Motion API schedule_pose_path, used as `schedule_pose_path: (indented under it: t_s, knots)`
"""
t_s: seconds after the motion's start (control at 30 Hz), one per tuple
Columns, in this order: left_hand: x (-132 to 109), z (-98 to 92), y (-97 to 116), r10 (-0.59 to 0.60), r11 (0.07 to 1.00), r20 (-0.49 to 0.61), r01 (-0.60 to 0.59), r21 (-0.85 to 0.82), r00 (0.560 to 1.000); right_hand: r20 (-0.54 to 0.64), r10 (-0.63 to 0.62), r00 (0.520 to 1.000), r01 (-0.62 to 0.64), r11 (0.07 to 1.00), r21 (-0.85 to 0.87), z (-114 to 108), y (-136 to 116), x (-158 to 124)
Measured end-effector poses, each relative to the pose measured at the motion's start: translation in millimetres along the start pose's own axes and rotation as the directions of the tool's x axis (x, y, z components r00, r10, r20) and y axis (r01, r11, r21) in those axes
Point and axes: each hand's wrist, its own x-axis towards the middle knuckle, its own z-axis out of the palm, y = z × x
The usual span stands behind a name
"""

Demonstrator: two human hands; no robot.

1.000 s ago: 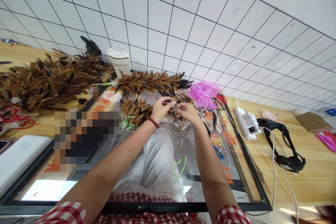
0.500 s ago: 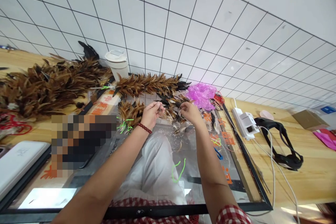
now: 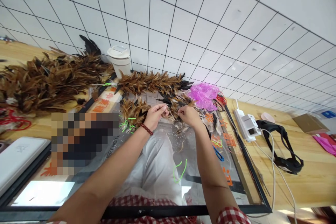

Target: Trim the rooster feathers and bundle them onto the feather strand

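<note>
Across a black-framed glass tabletop [image 3: 237, 173] beside a white tiled wall [image 3: 136, 24], two bare hands are held just apart at a loose pile of dark and pale feathers [image 3: 178, 103], which is spread toward the far side of the glass. The fingers of the left hand [image 3: 157, 113] are curled in toward the thumb; whether anything is pinched there cannot be told. The right hand [image 3: 189, 116] is likewise bent, its fingertips turned toward the pile, and its grip cannot be made out either. A red beaded bracelet [image 3: 146, 129] is worn on the left wrist. The pile is flanked on the left by a brown feather bunch [image 3: 133, 110] and on the right by a crumpled purple plastic bag [image 3: 203, 95]. Behind, a brown feather garland [image 3: 152, 82] is laid lengthwise, its left end overlooked by a lidded white cup [image 3: 119, 63].
</note>
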Motion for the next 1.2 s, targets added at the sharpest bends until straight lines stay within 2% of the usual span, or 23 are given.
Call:
schedule_pose_path:
  t_s: [0.17, 0.33, 0.53, 0.63, 0.7, 0.77, 0.87, 0.93, 1.0, 1.1, 1.17, 1.2]
  knots:
    - [1.9, 0.1, -3.6, 0.053, 0.996, -0.046, -0.050, 0.070, 0.998, -0.018, -0.134, 0.991, 0.135, 0.991, 0.018, -12.1, -7.7, -8.0]
    - [2.9, -2.9, -10.3, 0.126, 0.966, 0.013, -0.126, 0.225, 0.992, -0.060, -0.307, 0.950, 0.312, 0.938, 0.152, -13.9, -18.5, -11.5]
    - [3.7, -1.8, -15.1, 0.046, 0.974, 0.022, -0.050, 0.222, 0.999, -0.243, -0.277, 0.930, 0.334, 0.912, 0.237, -5.9, -18.1, -4.9]
    - [3.0, -0.7, -13.9, 0.018, 0.977, 0.021, -0.022, 0.211, 1.000, -0.297, -0.255, 0.920, 0.343, 0.891, 0.298, -2.6, -16.4, -2.4]
    - [2.8, -1.1, -13.1, 0.038, 0.974, 0.006, -0.039, 0.224, 0.999, -0.280, -0.220, 0.935, 0.309, 0.892, 0.330, -1.7, -13.9, -2.0]
    - [3.3, -2.0, -12.5, 0.077, 0.972, -0.029, -0.069, 0.225, 0.997, -0.236, -0.132, 0.963, 0.203, 0.928, 0.312, -1.9, -9.1, -2.4]
    - [4.5, -2.7, -11.2, 0.111, 0.979, -0.096, -0.093, 0.181, 0.989, -0.135, 0.017, 0.991, 0.008, 0.983, 0.183, -2.5, 0.7, -3.1]
    - [5.0, -2.2, -10.0, 0.116, 0.985, -0.124, -0.098, 0.144, 0.985, -0.056, 0.046, 0.997, -0.034, 0.979, 0.202, -1.4, 4.9, -2.2]
    - [4.7, -1.2, -8.8, 0.121, 0.987, -0.135, -0.104, 0.121, 0.983, -0.022, 0.043, 0.999, -0.030, 0.913, 0.407, 1.8, 4.6, 0.3]
    - [3.0, 0.8, -7.7, 0.112, 0.989, -0.133, -0.097, 0.114, 0.985, -0.053, 0.071, 0.996, -0.010, 0.690, 0.724, 9.3, -2.3, 6.0]
    - [1.4, 2.2, -7.4, 0.100, 0.989, -0.120, -0.086, 0.121, 0.988, -0.071, 0.090, 0.993, 0.005, 0.583, 0.813, 14.5, -7.0, 9.5]
    - [0.6, 2.8, -7.3, 0.095, 0.989, -0.109, -0.081, 0.126, 0.990, -0.077, 0.096, 0.992, 0.011, 0.558, 0.830, 16.4, -8.5, 10.7]
